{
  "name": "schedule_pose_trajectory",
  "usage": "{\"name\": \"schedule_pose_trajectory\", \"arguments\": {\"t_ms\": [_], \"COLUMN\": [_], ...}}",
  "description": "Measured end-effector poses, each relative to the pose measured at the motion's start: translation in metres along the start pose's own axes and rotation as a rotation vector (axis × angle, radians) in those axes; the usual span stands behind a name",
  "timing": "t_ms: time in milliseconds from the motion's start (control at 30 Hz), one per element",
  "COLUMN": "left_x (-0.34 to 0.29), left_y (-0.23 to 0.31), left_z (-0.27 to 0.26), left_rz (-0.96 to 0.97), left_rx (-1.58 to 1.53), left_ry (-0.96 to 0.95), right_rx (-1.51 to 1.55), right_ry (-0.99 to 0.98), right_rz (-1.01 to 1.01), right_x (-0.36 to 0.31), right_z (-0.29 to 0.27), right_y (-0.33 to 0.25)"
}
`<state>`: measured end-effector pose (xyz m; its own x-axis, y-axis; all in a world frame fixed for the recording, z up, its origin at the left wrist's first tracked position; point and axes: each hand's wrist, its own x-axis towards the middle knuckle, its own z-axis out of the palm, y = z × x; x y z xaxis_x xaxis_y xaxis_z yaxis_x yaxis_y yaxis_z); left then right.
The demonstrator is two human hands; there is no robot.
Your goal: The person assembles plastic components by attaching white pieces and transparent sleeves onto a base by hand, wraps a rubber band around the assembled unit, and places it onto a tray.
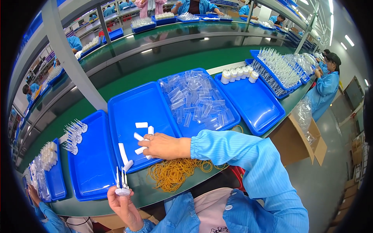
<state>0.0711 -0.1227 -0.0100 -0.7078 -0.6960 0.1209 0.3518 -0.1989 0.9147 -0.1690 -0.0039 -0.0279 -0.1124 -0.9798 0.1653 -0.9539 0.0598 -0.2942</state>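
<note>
Now left grip [126, 209] pinches pronged piece [123, 192]; right grip [161, 146] part-open at tubes [138, 136]

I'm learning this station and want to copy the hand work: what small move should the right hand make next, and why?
Probably pinch one of the white pieces and lift it out of the blue tray: the right hand is down among them, while the left hand holds a white part with its prongs pointing up.
</note>
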Motion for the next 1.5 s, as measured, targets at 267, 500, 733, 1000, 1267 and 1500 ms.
{"name": "schedule_pose_trajectory", "arguments": {"t_ms": [267, 500, 733, 1000, 1267, 1500], "left_x": [-0.003, -0.005, -0.011, -0.013, -0.015, -0.017], "left_y": [-0.008, -0.014, -0.01, -0.014, -0.022, -0.024], "left_z": [0.003, 0.008, 0.024, 0.034, 0.042, 0.045], "left_rz": [-0.01, -0.028, -0.028, -0.075, -0.095, -0.117], "left_rx": [-0.035, -0.031, 0.008, 0.024, 0.018, 0.035], "left_ry": [0.011, -0.024, -0.104, -0.195, -0.262, -0.266], "right_rx": [-0.242, -0.008, 0.294, 0.783, 1.113, 1.486], "right_ry": [0.126, 0.213, 0.298, 0.29, 0.49, 0.614], "right_rz": [-0.101, 0.005, 0.016, 0.245, 0.266, 0.474], "right_x": [-0.003, -0.01, -0.041, -0.089, -0.127, -0.132], "right_z": [-0.011, -0.027, -0.066, -0.1, -0.079, -0.073], "right_y": [-0.004, -0.016, -0.034, -0.076, -0.082, -0.078]}}
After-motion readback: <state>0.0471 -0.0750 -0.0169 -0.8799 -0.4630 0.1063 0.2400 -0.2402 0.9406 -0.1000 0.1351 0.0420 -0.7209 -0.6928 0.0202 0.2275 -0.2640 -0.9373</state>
